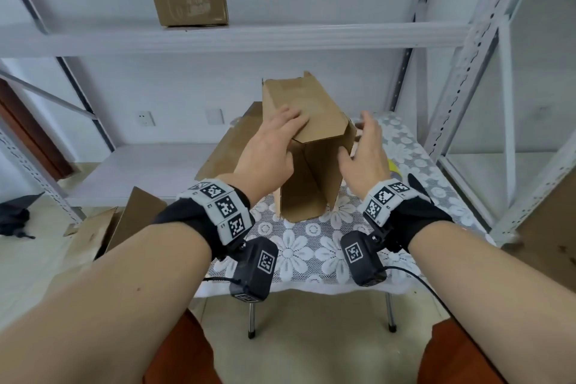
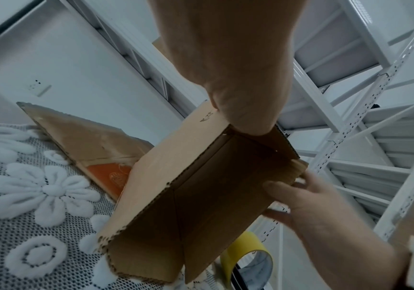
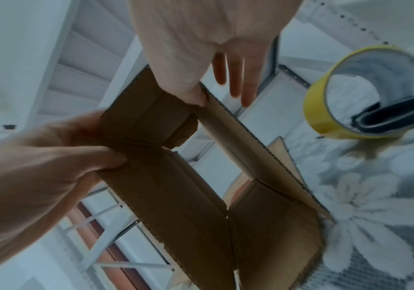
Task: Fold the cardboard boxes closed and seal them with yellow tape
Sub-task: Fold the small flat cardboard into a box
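Observation:
A brown cardboard box point(image 1: 311, 171) stands on end on the lace-covered table point(image 1: 311, 252), its open side facing me. My left hand point(image 1: 290, 121) grips its upper left wall, fingers lying over a folded top flap point(image 1: 321, 121) and thumb inside point(image 3: 106, 157). My right hand point(image 1: 358, 140) is at the right wall with fingers straight; its thumb point(image 3: 196, 96) touches the wall's edge. The box point(image 2: 176, 196) is hollow, and through the box point(image 3: 176, 196) the room shows. The yellow tape roll point(image 3: 325, 109) lies right of the box, also seen as tape point(image 2: 243, 253) and tape point(image 1: 393, 167).
A black object point(image 3: 394, 111) passes through the tape roll. Flattened cardboard point(image 1: 230, 140) leans behind the box. Another box point(image 1: 190, 8) sits on the white shelf point(image 1: 280, 37). More cardboard point(image 1: 124, 221) lies on the floor at left. Shelf uprights point(image 1: 467, 72) stand close at right.

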A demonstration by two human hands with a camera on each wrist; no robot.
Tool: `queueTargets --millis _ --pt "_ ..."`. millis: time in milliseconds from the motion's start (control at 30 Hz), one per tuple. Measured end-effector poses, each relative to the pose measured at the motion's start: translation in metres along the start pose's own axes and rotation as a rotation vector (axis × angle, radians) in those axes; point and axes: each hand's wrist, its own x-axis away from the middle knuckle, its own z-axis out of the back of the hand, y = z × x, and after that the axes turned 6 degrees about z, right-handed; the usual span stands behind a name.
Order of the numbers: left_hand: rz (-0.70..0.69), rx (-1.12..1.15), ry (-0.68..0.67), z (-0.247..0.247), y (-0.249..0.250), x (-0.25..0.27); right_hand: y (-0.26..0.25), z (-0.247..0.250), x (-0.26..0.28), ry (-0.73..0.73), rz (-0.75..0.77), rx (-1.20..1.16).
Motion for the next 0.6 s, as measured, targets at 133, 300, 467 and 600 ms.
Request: queueTargets --millis 133,300,467,600 --pt "0.003 0.054 -0.026 0.0 -0.004 -0.001 -0.007 0.008 -0.009 0.077 0.339 0.214" --pt "0.089 0.129 0.023 0.0 -0.009 -0.003 0.001 0.003 -0.02 0.032 0.485 0.247" --pt "0.213 0.13 0.161 0.002 -0.011 -0.009 0.001 -0.005 -0.023 0.015 0.466 0.165" --pt "0.217 0.046 0.153 0.002 -0.005 -0.011 -0.001 -0.008 -0.012 0.058 0.311 0.028"
